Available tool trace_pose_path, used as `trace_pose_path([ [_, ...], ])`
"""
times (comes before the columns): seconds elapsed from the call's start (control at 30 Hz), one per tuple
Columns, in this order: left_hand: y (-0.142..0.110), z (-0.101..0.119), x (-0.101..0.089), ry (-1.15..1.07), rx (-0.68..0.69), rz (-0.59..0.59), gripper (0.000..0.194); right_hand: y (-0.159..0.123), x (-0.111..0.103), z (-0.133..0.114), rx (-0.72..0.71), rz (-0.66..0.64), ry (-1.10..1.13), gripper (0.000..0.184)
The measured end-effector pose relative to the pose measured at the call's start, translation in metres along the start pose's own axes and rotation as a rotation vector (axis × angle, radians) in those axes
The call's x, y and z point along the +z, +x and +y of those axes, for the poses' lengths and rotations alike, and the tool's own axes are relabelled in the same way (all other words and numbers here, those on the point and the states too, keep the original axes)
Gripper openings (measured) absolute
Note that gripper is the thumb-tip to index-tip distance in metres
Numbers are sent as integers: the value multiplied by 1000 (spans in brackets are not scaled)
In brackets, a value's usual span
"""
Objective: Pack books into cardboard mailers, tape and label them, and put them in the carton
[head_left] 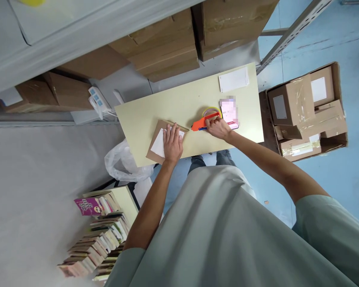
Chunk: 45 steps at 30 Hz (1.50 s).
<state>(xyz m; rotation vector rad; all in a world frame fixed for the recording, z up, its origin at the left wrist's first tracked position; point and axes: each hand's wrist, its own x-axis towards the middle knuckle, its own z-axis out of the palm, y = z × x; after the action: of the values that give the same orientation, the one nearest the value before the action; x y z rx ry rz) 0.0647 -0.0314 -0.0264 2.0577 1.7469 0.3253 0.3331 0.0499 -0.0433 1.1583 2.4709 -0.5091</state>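
Note:
My left hand (pixel 172 145) lies flat, fingers stretched out, on a small cardboard box (pixel 153 154) at the table's near left edge. A white label (pixel 158 144) covers part of the box top, partly hidden under the fingers. In my right hand (pixel 217 127) is an orange tape dispenser (pixel 201 122), gripped by its handle, with a roll of tape (pixel 212 111) on it. Its front end points at the box's right side, a short way from it; whether tape links the two is too small to tell. A phone (pixel 229 113) with a lit screen lies just beyond my right hand.
White paper slips (pixel 233 79) lie at the table's (pixel 173 103) far right. Large cartons (pixel 167 44) line the shelf behind. On the right, an open carton (pixel 342 119) holds several packed boxes. A plastic bag (pixel 119 161) hangs at the left, near stacked books (pixel 98 243).

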Motion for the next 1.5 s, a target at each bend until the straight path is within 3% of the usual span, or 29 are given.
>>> trace_pose_path([
  [0.17, 1, 0, -4, -31, 15, -48, 61, 21, -2, -11, -36, 52, -8, 45],
  [0.33, 3, -2, -18, -70, 78, -137, 62, 23, 5, -12, -78, 79, -55, 48],
  [0.4, 7, -6, -24, -62, -14, -59, 67, 21, 7, -12, -97, 86, -75, 47],
  [0.5, 14, -12, -29, 4, -278, 126, 73, 16, 11, -18, -135, 100, -84, 44],
  [0.57, 17, -10, -28, 27, -337, 137, 72, 10, 15, -29, -188, 98, -85, 40],
  [0.73, 7, 15, -17, 0, -161, 35, 59, -10, 26, -75, -348, 17, 8, 40],
  [0.83, -5, 24, -8, -37, -104, 3, 59, -15, 27, -98, -344, -13, 65, 41],
  [0.93, -12, 21, 1, -31, -86, 16, 61, -17, 24, -106, -324, -2, 40, 45],
  [1.07, -13, 14, 8, 7, -84, 38, 61, -21, 18, -87, -328, -47, -19, 47],
  [1.33, -13, 15, 10, -20, -86, 32, 58, -15, -1, 9, -64, -27, -51, 40],
  [1.4, -14, 15, 10, -12, -84, 32, 58, -7, -8, 20, 0, -17, -30, 43],
  [1.5, -14, 14, 11, 5, -75, 36, 59, 5, -17, 17, 33, -3, 1, 49],
])
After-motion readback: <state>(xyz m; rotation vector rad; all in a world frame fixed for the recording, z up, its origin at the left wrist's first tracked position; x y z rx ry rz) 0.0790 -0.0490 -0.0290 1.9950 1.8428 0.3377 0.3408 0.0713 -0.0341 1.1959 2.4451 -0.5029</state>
